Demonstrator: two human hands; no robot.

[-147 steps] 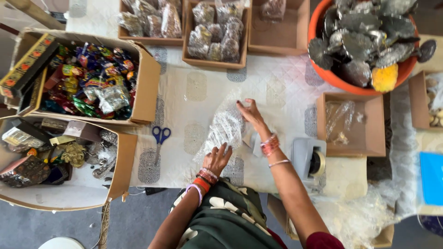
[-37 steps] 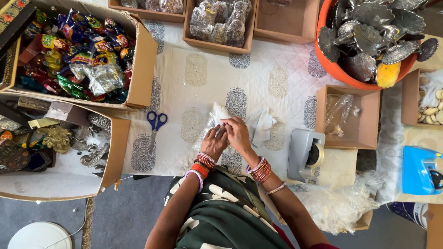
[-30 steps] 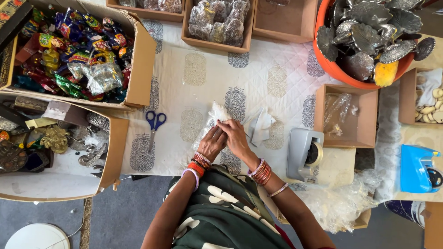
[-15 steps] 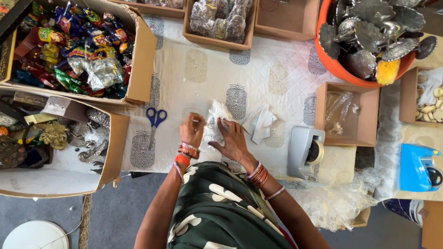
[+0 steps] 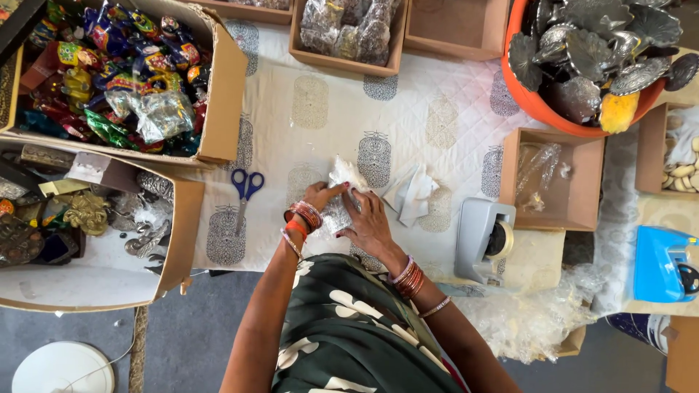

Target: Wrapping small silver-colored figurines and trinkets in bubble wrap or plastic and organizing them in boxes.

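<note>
Between my two hands, the small crinkled clear-plastic-wrapped bundle [image 5: 339,195] runs lengthwise away from me, left hand [image 5: 318,198] pinching its near-left edge, right hand [image 5: 370,223] pressing flat alongside.

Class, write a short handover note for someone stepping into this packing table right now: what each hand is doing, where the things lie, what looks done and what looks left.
Left hand: pressing the near left edge of the small clear crinkled plastic packet on the white quilted printed cloth.
Right hand: flat over the packet's right side, holding it down.
Blue-handled scissors lie left of the hands, folded white paper right, grey tape dispenser further right.
Done: the packet looks wrapped.
Left: no tape visible on it; likely still unsealed.
</note>
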